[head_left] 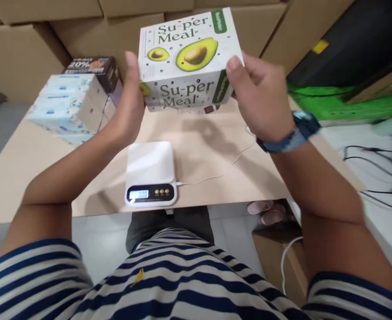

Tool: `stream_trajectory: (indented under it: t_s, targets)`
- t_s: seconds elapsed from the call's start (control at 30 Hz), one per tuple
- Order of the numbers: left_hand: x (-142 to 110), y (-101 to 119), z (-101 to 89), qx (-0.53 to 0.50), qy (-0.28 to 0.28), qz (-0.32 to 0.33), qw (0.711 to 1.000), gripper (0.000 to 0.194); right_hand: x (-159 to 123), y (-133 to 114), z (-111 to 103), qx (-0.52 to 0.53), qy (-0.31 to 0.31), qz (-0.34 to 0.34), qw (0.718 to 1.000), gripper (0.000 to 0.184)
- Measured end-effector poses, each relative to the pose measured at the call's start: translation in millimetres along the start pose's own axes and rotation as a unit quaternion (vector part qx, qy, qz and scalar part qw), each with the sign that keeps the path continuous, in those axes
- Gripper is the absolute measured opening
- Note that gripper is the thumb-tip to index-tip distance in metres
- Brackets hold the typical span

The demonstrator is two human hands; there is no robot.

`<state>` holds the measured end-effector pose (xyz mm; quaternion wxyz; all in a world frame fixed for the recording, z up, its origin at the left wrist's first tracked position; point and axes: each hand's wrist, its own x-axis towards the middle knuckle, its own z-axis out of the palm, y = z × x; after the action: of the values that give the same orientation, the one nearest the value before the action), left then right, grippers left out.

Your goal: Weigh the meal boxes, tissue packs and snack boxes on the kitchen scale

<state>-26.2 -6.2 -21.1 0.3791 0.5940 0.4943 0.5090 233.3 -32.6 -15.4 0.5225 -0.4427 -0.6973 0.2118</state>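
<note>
While the right hand (pixel 262 95) grasps one end of the avocado-printed carton (pixel 169 73), thumb over its near corner, the left hand (pixel 132 102) braces the opposite end, its fingertips largely hidden. Held between them above the table (pixel 222 195), beyond the white scale (pixel 151 162), the carton looks like thin card: probably fairly stiff at the edges, dentable mid-panel, slightly slick, its weight hard to judge. Both ends seem the soundest hold. Wrapped tissue packs (pixel 62 104) sit to the left.
</note>
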Motion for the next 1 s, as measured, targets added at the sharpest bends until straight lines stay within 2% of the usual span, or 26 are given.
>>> stream_trajectory:
  t_s: [0.07,0.13,0.2,0.3,0.4,0.53,0.63,0.73,0.87,1.0]
  targets:
    - [-59,20,-24.1,-0.021,-0.03,-0.016,0.999,0.083,-51,-17,6,0.052,-0.053,0.019,0.997,0.054]
    - [-109,23,-37.6,-0.047,-0.038,0.002,0.998,0.081,-97,-23,23,0.115,-0.071,0.056,0.989,0.06]
    - [-146,7,-43.3,-0.069,-0.02,0.018,0.997,0.08,-131,-18,47,0.152,-0.065,0.084,0.983,0.065]
    - [-177,-35,-45.2,-0.104,0.017,0.002,0.994,0.084,-157,-3,80,0.138,-0.049,0.092,0.985,0.071]
    - [-189,-71,-47.9,-0.15,0.034,-0.015,0.988,0.079,-165,9,99,0.087,-0.034,0.082,0.992,0.075]
    - [-193,-92,-60.7,-0.175,0.013,-0.016,0.984,0.068,-172,18,108,-0.019,0.023,0.025,0.999,0.085]
    - [-191,-100,-72.2,-0.17,-0.002,-0.026,0.985,0.068,-177,25,108,-0.113,0.021,-0.007,0.993,0.098]
    - [-190,-107,-76.5,-0.171,-0.007,-0.055,0.984,0.074,-182,30,107,-0.152,-0.001,0.008,0.988,0.108]
    - [-193,-108,-71.1,-0.197,-0.033,-0.058,0.978,0.077,-186,31,109,-0.148,0.013,0.037,0.988,0.115]
    - [-192,-105,-63.5,-0.191,-0.046,-0.04,0.98,0.084,-188,28,115,-0.114,-0.015,0.044,0.992,0.111]
